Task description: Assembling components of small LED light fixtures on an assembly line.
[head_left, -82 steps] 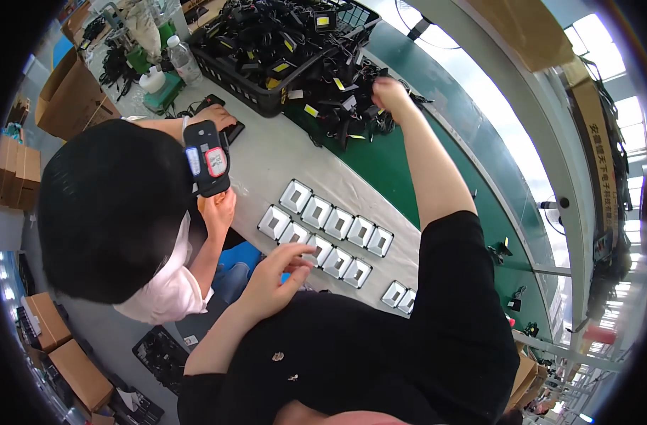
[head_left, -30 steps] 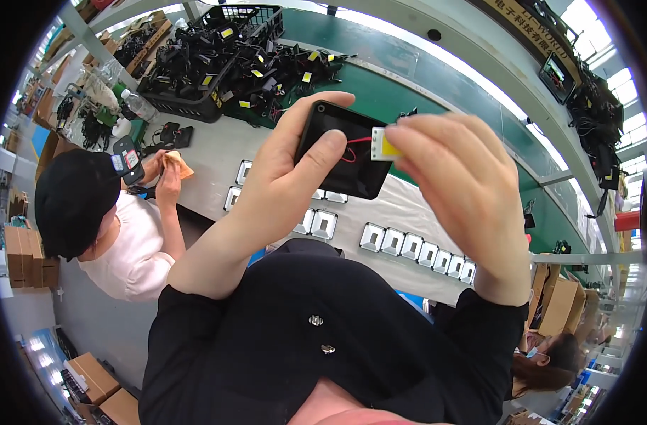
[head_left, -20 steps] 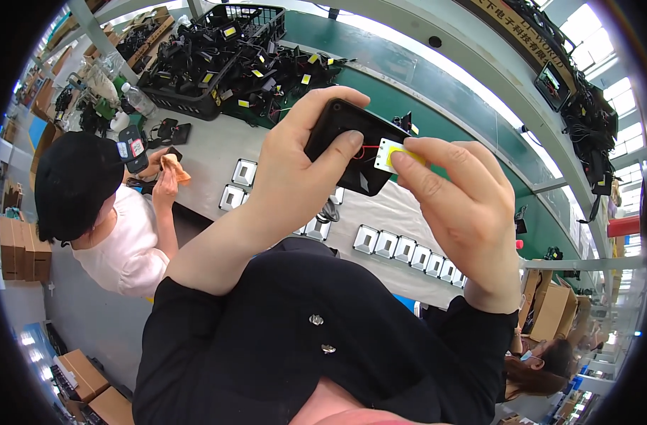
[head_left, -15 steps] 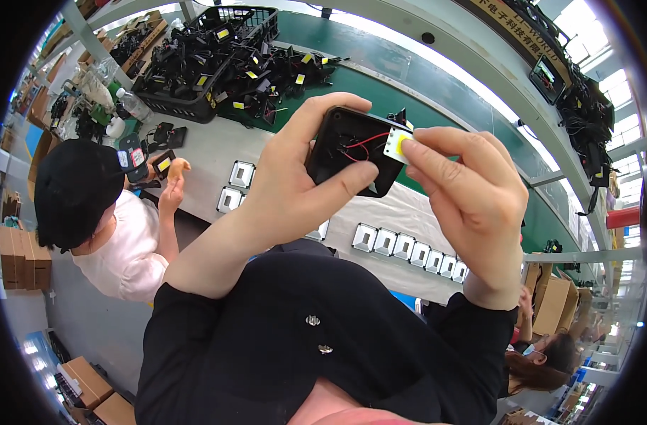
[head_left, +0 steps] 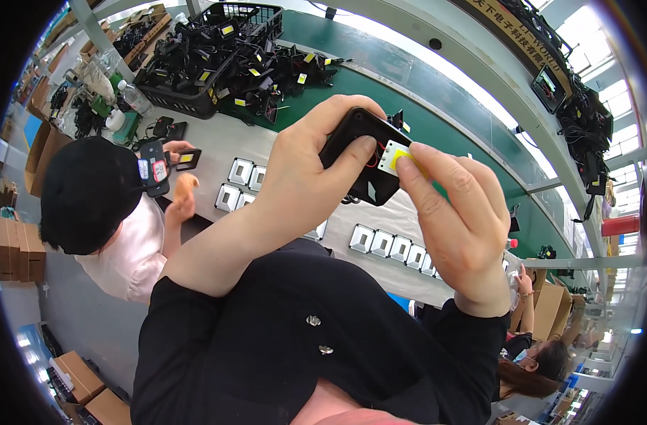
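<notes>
My left hand [head_left: 302, 152] is wrapped round a black lamp housing [head_left: 350, 127], its thumb reaching over the open face. The housing is tilted in front of my chest. Between the thumb and fingers of my right hand [head_left: 465, 202] is a white LED plate [head_left: 390, 154] with a yellow centre, held at the housing's right side. Short red wires [head_left: 377, 154] run from the plate into the housing, and my left thumb lies close beside them. Part of the plate is hidden by my right fingertips.
Silver square frames [head_left: 382, 244] stand in a row on the bench, with more frames [head_left: 240, 172] at left. A black crate [head_left: 174, 103] and heaped black lamps [head_left: 302, 64] lie beyond. At left a co-worker in a black cap [head_left: 89, 195] holds a lamp; another person [head_left: 543, 365] is at right.
The housing has tilted and shifted slightly right. My left thumb has moved up toward the wires, and the plate has turned and come slightly lower and closer to the housing. The co-worker's lamp moved right.
</notes>
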{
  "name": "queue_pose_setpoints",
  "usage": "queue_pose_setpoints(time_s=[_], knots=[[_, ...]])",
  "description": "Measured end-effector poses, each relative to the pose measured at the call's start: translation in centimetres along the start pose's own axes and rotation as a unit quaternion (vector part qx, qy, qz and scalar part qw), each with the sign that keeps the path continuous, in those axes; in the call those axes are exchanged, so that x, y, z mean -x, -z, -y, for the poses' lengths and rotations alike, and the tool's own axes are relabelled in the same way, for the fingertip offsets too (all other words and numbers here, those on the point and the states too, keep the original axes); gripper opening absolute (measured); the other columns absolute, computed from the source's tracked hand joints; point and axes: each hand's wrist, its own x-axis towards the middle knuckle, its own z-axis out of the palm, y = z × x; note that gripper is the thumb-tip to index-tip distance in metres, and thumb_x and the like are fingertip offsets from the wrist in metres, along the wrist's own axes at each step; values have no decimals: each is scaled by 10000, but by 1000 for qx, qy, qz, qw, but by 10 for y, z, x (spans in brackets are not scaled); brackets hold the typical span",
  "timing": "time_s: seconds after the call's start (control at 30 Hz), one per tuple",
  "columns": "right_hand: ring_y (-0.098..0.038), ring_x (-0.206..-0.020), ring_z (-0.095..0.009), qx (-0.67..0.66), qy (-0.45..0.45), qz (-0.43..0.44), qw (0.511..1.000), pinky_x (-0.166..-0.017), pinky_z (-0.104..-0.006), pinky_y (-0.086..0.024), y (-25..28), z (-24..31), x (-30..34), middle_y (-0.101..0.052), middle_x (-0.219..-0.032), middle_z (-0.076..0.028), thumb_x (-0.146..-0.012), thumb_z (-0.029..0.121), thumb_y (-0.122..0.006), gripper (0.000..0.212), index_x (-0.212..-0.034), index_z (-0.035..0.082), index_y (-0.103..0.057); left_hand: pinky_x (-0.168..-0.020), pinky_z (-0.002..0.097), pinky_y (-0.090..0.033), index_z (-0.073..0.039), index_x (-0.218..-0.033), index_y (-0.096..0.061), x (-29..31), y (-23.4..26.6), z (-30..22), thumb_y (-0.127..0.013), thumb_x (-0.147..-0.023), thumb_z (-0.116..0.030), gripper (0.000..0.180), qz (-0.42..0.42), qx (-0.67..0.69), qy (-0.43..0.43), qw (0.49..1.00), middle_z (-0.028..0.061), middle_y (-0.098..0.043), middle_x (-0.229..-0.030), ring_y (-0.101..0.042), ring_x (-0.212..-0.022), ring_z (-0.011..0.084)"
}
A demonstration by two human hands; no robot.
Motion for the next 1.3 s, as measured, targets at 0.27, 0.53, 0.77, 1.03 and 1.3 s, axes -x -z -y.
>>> queue_pose_setpoints(time_s=[0.27, 0.53, 0.77, 1.03, 1.3], knots=[[-593, -798, -219, -38, -24, -27, 999, -670, -303, -489, -9, 7, 5, -613, -954, -115, -637, 36, -652, 291, -916, -43, -657, -888, 239, -398, 17, -1251, -428, 10, 10, -16, -411, -765, 83, 491, 101, 90, 50, 990, 69, -531, -1093, -504, -1013, 103], [-583, -780, -219, -62, -7, -44, 997, -665, -296, -482, -18, 7, 9, -611, -955, -106, -580, 61, -624, 357, -924, -29, -663, -761, 232, -448, 1, -1274, -397, 15, 7, -13, -405, -751, 74, 528, 113, 107, 35, 987, 99, -524, -1067, -523, -913, 93], [-561, -734, -202, -54, -11, -44, 997, -635, -296, -471, -20, 6, 12, -590, -954, -90, -584, 62, -626, 346, -915, -33, -659, -1023, 322, -333, 41, -1353, -284, 18, 2, -16, -373, -747, 73, 613, 141, 61, 34, 988, 161, -442, -1294, -447, -1194, 204], [-492, -933, -247, -72, -51, -20, 996, -743, -341, -403, -2, -2, 13, -540, -1035, -88, -631, 198, -709, 307, -918, 90, -693, -830, 241, -437, 4, -1293, -363, 19, -12, -5, -412, -854, 64, 446, 61, 71, -28, 995, 113, -522, -1104, -541, -957, 122], [-549, -783, -119, -579, -409, -104, 697, -705, -267, -444, -43, 2, 35, -601, -948, -58, -757, 93, -699, 332, -1057, -18, -611, -957, 328, -398, 28, -1258, -344, 15, -14, 9, -400, -894, 28, 368, 79, -46, -157, 983, 195, -508, -1205, -527, -1103, 226]])
